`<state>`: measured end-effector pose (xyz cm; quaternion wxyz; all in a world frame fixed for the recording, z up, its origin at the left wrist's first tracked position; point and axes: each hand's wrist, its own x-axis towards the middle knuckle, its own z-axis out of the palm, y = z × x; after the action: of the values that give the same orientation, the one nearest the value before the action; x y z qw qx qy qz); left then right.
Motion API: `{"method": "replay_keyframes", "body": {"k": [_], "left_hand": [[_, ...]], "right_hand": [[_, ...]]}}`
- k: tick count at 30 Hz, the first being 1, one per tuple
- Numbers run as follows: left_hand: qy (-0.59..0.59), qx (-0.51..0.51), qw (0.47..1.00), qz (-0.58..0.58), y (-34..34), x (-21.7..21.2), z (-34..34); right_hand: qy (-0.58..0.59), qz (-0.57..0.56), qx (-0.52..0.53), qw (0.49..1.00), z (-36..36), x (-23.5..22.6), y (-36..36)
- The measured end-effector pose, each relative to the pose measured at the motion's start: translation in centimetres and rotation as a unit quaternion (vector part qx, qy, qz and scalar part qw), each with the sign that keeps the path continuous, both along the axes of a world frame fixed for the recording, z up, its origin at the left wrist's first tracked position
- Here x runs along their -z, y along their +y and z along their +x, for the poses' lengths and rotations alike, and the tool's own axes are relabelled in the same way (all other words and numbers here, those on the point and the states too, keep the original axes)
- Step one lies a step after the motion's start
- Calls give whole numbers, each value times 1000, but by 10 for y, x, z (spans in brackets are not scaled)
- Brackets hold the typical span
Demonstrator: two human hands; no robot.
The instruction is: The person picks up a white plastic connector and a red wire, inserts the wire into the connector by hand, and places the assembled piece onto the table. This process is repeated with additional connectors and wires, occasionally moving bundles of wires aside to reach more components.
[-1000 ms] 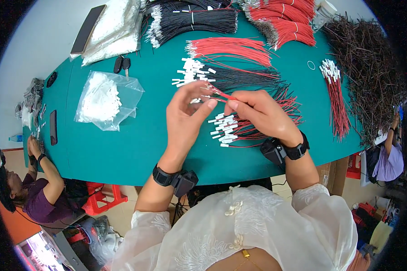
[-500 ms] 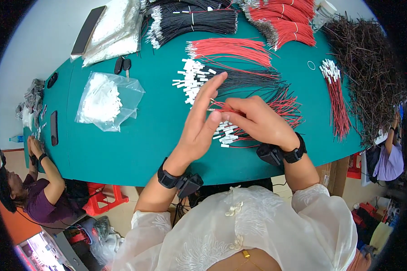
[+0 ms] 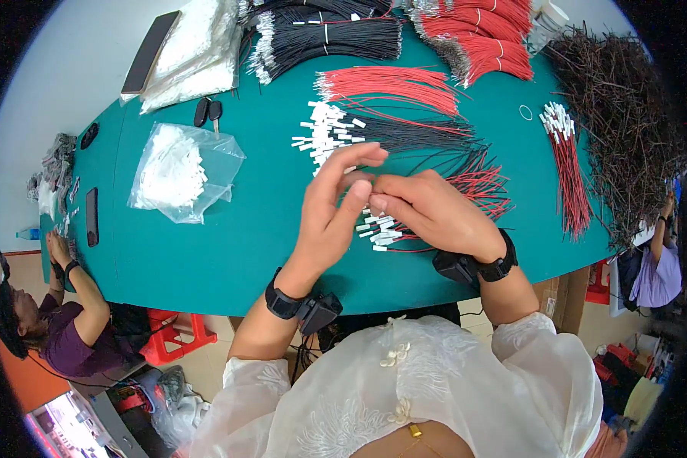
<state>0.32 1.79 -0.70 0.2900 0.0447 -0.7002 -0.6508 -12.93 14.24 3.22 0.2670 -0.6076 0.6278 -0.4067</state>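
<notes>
My left hand (image 3: 332, 210) and my right hand (image 3: 435, 212) meet over the middle of the green table (image 3: 259, 252). Their fingertips pinch together around a small piece that the fingers hide, above a pile of red and black wires with white connectors (image 3: 389, 229). The left hand's fingers are spread upward, thumb against the right hand's fingertips. Behind the hands lie loose white connectors (image 3: 324, 130) on black wires (image 3: 412, 133), and a fan of red wires (image 3: 393, 82). Both wrists wear black bands.
A clear bag of white connectors (image 3: 179, 168) lies to the left, with a car key (image 3: 206, 111) and phones (image 3: 91, 216) near it. Bundles of black wires (image 3: 328, 34) and red wires (image 3: 481, 38) sit at the back, dark wires (image 3: 626, 130) right. Another person (image 3: 53, 320) sits lower left.
My hands have drawn closer together and lower toward me; the left hand's fingers have stretched open and upward over the right hand's fingertips.
</notes>
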Motion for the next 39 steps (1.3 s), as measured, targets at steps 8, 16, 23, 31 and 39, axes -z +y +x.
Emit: {"method": "replay_keyframes", "body": {"k": [8,16,23,31,39], "left_hand": [[9,-45,999,23,2,-8,1],[-35,-81,992,93,-5,-1,6],[-38,-97,984,143,-6,-3,4],[-80,-88,986,117,-9,3,7],[-109,-149,983,2,-17,-3,6]], "right_hand": [[-44,8,40,998,-5,-1,0],[-133,62,65,987,-11,1,-1],[-133,79,77,985,-9,0,-1],[-121,20,155,980,-7,3,-1],[-111,-6,214,971,-9,7,-2]]}}
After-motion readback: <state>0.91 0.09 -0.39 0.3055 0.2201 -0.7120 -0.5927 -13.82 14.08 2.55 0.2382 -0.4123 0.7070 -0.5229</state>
